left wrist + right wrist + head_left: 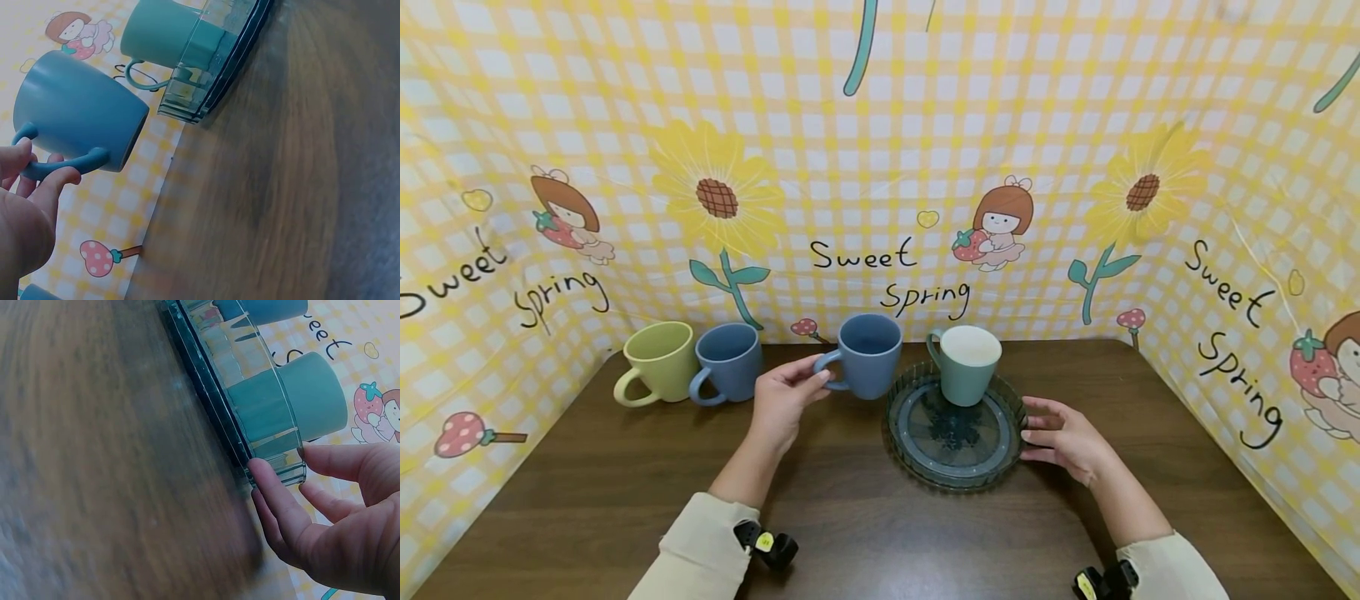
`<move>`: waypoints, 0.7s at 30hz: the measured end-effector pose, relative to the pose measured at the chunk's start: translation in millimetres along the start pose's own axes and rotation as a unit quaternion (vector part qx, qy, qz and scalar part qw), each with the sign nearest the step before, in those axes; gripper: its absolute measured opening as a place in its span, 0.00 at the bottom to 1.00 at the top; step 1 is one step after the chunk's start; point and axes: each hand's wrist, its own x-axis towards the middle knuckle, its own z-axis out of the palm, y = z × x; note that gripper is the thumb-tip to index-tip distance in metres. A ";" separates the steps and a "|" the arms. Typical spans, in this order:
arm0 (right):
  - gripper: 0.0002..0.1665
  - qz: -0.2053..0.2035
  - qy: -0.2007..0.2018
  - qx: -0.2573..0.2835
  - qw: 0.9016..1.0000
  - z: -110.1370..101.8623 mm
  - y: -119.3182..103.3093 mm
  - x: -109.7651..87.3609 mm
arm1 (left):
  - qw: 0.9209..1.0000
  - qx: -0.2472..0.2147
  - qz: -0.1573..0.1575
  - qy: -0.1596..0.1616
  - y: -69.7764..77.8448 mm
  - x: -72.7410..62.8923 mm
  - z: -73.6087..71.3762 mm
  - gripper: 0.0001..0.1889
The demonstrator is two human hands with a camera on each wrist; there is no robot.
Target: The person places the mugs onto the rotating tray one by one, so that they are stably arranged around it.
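Note:
My left hand [781, 402] pinches the handle of a blue mug [871, 357]. The mug is upright, left of a round see-through grey turntable tray [917, 462] with a ribbed wall. On the tray's back part stands a green mug [967, 375] with a pale inside, its handle toward the left. My right hand [1067, 442] holds the tray's right side. In the right wrist view, its fingertips [259, 467] spread between the upper rim and the base of the tray wall [281, 465]. Whether any finger reaches under the base cannot be told.
A yellow-green mug [662, 367] and a second blue mug [730, 367] stand side by side at the table's back left, handles toward the front left. A yellow checked cloth [865, 167] hangs behind and beside the brown wooden table [850, 508].

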 end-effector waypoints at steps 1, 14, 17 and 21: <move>0.40 0.000 0.000 0.000 1.000 0.1 0.0 -0.1 | 1.000 -0.001 0.000 -0.002 -0.3 -0.1 0.8 0.16; 0.40 0.000 -0.001 -0.002 1.000 0.0 0.2 -0.1 | 1.000 -0.008 0.000 -0.021 -0.7 -1.6 9.5 0.17; 0.40 0.000 -0.001 -0.001 1.000 0.1 0.2 -0.1 | 1.000 -0.007 -0.003 -0.024 -1.7 -1.8 11.9 0.17; 0.40 -0.002 -0.001 0.000 1.000 0.4 0.0 -0.1 | 1.000 -0.004 -0.006 -0.027 -2.7 -2.0 15.1 0.17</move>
